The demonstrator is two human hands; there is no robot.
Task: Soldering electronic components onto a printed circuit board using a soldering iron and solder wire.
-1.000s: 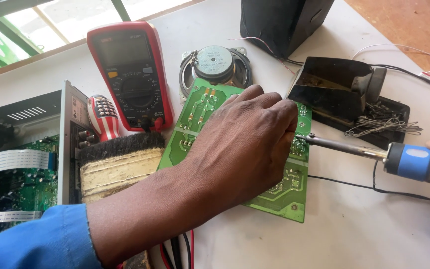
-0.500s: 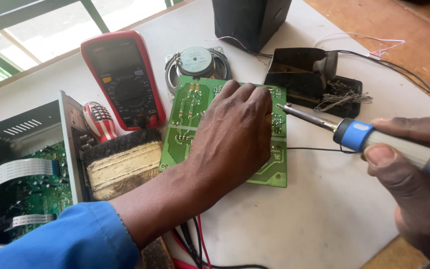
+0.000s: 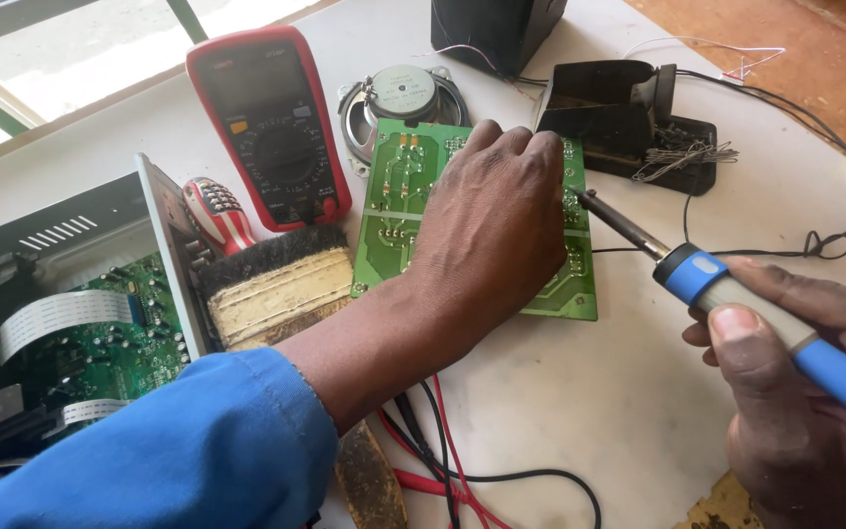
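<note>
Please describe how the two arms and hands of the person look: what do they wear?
The left hand is bare, without glove, ring or watch; its forearm comes out of a bright blue sleeve pushed up toward the elbow. The right hand is also bare; no sleeve of it shows.

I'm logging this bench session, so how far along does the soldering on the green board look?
Done: the green circuit board lies out on the table, solder side up. In hand: the left hand presses it flat; the right hand holds the blue soldering iron, tip at the board's right edge. Whether any joint is finished cannot be told.
</note>
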